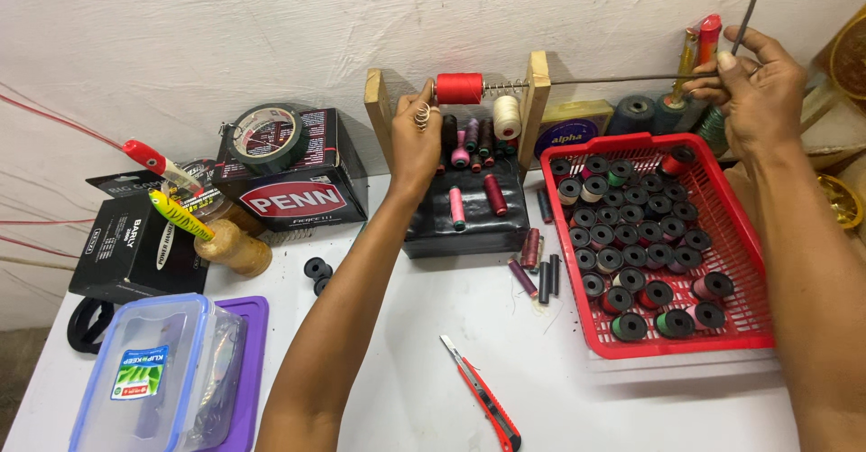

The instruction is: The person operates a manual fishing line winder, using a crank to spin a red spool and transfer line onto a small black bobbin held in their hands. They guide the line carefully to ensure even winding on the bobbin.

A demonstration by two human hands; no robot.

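head view: left hand (416,132) pinches thread by red spool (459,88) on winder rod, right hand (756,91) grips crank (745,1) w/ basket (749,235) nearby.

Both bare arms are extended forward and upward, away from the body. The left forearm is seen rising from the lower centre of the view, slanted slightly to the right, with the wrist held straight. The left hand (416,132) is raised with its back turned toward the camera, and its fingers are curled inward at the top with the fingertips bunched together. The right forearm is stretched along the right edge of the view, nearly vertical. The right hand (756,91) is held higher than the left, its back also shown, with the thumb and forefinger pressed together in a pinch and the remaining fingers folded.
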